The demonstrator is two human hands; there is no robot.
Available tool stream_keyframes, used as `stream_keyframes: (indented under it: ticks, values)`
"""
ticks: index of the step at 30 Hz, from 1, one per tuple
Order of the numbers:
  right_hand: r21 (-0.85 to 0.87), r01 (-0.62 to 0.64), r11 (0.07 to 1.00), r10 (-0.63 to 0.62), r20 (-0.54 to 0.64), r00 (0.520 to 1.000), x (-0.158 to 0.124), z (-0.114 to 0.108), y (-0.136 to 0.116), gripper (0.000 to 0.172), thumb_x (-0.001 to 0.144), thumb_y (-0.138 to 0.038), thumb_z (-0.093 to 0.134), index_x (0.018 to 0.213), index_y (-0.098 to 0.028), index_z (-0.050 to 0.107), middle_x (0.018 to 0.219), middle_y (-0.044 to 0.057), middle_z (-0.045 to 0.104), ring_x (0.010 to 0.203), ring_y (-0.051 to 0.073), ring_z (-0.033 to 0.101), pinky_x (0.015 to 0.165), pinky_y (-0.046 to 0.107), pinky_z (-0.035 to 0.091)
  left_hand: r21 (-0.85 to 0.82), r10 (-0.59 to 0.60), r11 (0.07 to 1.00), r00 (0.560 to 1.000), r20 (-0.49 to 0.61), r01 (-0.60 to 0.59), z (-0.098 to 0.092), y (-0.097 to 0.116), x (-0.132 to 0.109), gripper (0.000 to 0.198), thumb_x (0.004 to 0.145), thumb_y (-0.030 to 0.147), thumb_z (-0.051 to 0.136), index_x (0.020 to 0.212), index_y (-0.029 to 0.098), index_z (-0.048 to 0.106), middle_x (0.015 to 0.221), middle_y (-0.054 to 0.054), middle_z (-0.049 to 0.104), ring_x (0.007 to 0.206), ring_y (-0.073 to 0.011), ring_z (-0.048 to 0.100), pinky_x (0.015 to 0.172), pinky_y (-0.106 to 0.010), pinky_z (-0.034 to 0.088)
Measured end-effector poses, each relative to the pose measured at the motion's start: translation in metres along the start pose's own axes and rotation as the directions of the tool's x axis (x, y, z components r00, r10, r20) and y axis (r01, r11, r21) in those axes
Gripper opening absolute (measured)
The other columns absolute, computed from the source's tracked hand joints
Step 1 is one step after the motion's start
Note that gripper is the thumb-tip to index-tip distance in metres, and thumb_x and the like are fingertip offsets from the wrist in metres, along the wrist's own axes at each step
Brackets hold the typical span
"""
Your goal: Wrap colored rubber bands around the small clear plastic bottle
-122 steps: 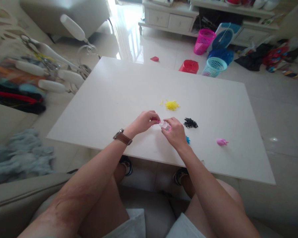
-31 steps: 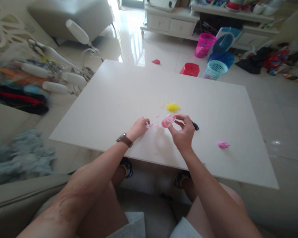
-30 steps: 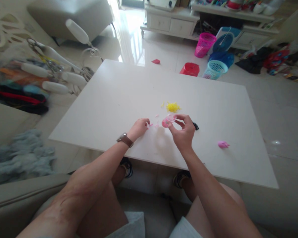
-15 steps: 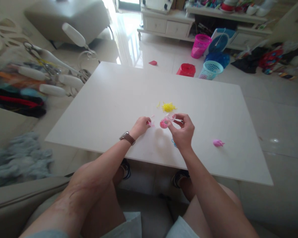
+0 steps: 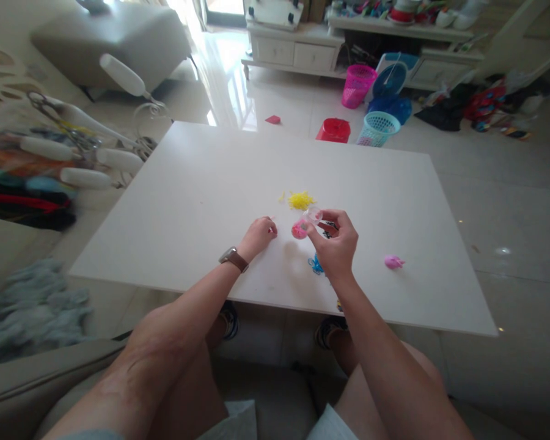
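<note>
My right hand holds a small clear plastic container just above the table, tilted, with pink and red bits inside. Its clear top part stands open by my fingers. To the left, my left hand rests low at the tabletop with the fingers closed in a pinch around small pink pieces, mostly hidden. A pile of yellow small pieces lies just beyond the container. Blue loops lie beside my right wrist, and dark pieces show behind my right fingers.
The white table spans the area before me. A pink-purple object lies on its right side. On the floor beyond are a red container, a light blue basket and a magenta basket.
My left fingers have closed over the pink pieces that showed beside them on the table. The container stays in my right hand, and more of the blue loops shows. The view has shifted slightly.
</note>
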State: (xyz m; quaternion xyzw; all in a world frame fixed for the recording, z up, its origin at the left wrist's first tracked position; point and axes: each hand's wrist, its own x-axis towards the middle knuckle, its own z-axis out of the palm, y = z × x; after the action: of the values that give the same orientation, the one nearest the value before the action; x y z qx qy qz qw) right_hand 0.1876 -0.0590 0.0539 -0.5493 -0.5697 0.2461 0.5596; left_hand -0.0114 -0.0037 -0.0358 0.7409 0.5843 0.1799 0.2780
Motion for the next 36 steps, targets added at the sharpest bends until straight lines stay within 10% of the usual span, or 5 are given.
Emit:
stream_keyframes:
  ticks: [7,14,26,36]
  values:
    - [0.032,-0.021,0.999,0.022,-0.035,0.999,0.002,-0.006,0.001,0.026,0.08,-0.034,0.078,0.1,-0.022,0.066,0.099,0.002,0.071,0.092,0.019,0.07,0.084,0.039,0.064,0.087,-0.047,0.995,0.998,0.03,0.044,0.001,0.001,0.003,0.014,0.082,0.012,0.062,0.083,0.019,0.074,0.085,-0.007,0.075,0.084,-0.0211,0.067,0.083,-0.032,0.05]
    - [0.044,-0.035,0.998,0.037,-0.054,0.998,0.004,-0.013,-0.003,0.026,0.079,-0.034,0.078,0.099,-0.022,0.067,0.098,0.002,0.072,0.09,0.019,0.07,0.083,0.038,0.064,0.048,-0.189,0.979,0.969,-0.159,0.199,0.01,-0.007,0.016,0.033,0.09,0.012,0.062,0.122,0.015,0.069,0.1,-0.011,0.075,0.094,-0.0225,0.068,0.09,-0.033,0.05]
    - [-0.007,-0.091,0.996,0.091,-0.026,0.996,0.006,-0.021,0.001,0.024,0.079,-0.034,0.075,0.097,-0.022,0.066,0.096,0.003,0.072,0.087,0.019,0.07,0.081,0.038,0.063,0.089,-0.192,0.975,0.972,-0.136,0.205,0.013,-0.007,0.02,0.015,0.09,0.012,0.056,0.083,0.017,0.069,0.094,-0.012,0.067,0.091,-0.0238,0.063,0.089,-0.036,0.051]
    - [-0.284,0.045,0.958,0.018,0.214,0.977,0.005,-0.014,0.021,0.017,0.078,-0.019,0.066,0.095,-0.022,0.067,0.095,0.005,0.068,0.089,0.023,0.067,0.083,0.038,0.058,-0.223,0.169,0.949,0.957,-0.238,-0.223,-0.029,0.039,-0.003,0.017,0.093,0.008,0.049,0.083,0.017,0.06,0.091,-0.003,0.06,0.065,-0.0097,0.058,0.061,-0.024,0.051]
